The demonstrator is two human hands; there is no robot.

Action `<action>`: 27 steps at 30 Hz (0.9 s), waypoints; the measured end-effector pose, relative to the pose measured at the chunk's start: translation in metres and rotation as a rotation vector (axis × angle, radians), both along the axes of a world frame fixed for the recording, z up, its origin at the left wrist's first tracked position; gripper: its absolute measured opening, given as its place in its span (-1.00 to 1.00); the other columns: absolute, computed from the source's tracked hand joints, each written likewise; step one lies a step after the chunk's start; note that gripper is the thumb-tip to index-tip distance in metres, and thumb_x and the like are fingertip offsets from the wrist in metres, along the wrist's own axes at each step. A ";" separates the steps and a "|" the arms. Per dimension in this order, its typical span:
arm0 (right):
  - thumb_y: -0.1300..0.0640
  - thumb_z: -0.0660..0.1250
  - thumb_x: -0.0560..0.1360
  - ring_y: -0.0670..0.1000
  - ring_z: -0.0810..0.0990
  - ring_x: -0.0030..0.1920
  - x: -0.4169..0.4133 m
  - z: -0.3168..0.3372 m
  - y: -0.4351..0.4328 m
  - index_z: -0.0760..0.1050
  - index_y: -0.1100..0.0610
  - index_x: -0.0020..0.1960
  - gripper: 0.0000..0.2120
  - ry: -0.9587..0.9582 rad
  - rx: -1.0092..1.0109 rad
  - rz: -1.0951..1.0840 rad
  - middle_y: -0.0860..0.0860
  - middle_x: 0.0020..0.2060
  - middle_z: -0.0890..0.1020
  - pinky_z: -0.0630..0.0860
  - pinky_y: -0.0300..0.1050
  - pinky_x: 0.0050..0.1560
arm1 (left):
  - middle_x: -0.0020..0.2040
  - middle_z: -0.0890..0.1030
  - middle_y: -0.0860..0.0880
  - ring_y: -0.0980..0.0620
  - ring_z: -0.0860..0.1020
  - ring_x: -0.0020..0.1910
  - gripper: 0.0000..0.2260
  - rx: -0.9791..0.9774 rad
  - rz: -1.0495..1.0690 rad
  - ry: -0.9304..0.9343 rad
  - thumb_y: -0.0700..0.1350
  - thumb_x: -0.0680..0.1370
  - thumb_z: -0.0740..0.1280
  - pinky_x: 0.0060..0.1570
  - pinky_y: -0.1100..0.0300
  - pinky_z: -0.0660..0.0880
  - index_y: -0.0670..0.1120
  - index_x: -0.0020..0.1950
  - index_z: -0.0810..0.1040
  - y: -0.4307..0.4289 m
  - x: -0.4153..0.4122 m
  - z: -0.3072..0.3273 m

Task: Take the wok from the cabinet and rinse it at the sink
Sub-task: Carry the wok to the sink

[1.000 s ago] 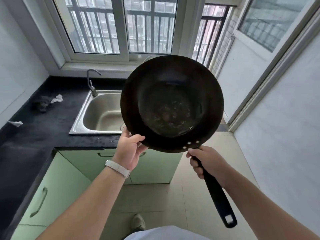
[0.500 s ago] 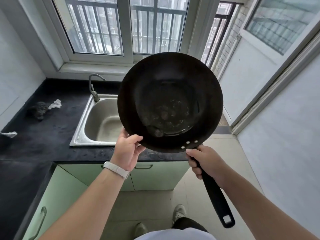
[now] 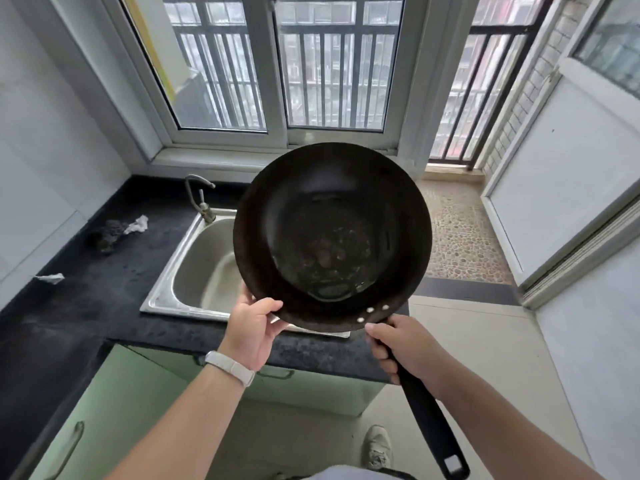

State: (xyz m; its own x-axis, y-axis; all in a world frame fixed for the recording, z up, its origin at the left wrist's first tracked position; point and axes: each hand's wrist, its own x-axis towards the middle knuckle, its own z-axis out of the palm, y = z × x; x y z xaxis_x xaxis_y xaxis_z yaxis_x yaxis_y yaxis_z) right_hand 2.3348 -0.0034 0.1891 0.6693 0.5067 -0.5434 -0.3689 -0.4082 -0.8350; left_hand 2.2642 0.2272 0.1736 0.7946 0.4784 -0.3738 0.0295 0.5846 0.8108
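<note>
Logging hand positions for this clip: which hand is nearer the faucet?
Left. The left hand grips the wok rim at the front edge of the sink, below-right of the faucet; the right hand grips the handle farther right, past the sink.

Soft, even daylight enters through the window [image 3: 221, 71] beyond the left grip [image 3: 252, 327] and right grip [image 3: 405, 348], leaving weak shadows, a dull gleam in the sink [image 3: 207, 271] and a faint sheen low in the dark wok [image 3: 332, 237], while the wide lens bows lines near the edges and focus is sharp throughout.
</note>
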 end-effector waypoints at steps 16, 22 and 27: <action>0.16 0.22 0.66 -0.01 0.34 -0.54 0.077 -0.020 -0.035 0.43 0.19 -0.19 -0.75 0.098 -0.043 0.210 0.02 -0.47 0.42 0.33 -0.18 -0.54 | 0.07 0.67 -0.13 -0.15 0.61 0.02 -0.48 -0.002 0.195 0.138 -0.49 0.53 0.14 0.05 -0.12 0.62 0.01 0.31 0.51 -0.056 0.032 -0.017; 0.18 0.22 0.66 -0.01 0.36 -0.54 0.084 -0.024 -0.042 0.44 0.20 -0.19 -0.75 0.074 -0.111 0.232 0.03 -0.47 0.43 0.37 -0.17 -0.53 | 0.22 0.63 -0.21 -0.26 0.61 0.20 -0.50 -0.023 0.141 0.158 -0.49 0.54 0.16 0.08 -0.12 0.61 0.00 0.32 0.49 -0.058 0.032 -0.031; 0.19 0.21 0.66 0.00 0.38 -0.55 0.084 -0.032 -0.044 0.45 0.22 -0.19 -0.75 0.054 -0.188 0.190 0.03 -0.48 0.44 0.40 -0.16 -0.53 | 0.21 0.65 -0.15 -0.18 0.64 0.15 -0.54 -0.018 0.046 0.220 -0.44 0.58 0.19 0.00 0.01 0.63 0.00 0.35 0.45 -0.055 0.040 -0.049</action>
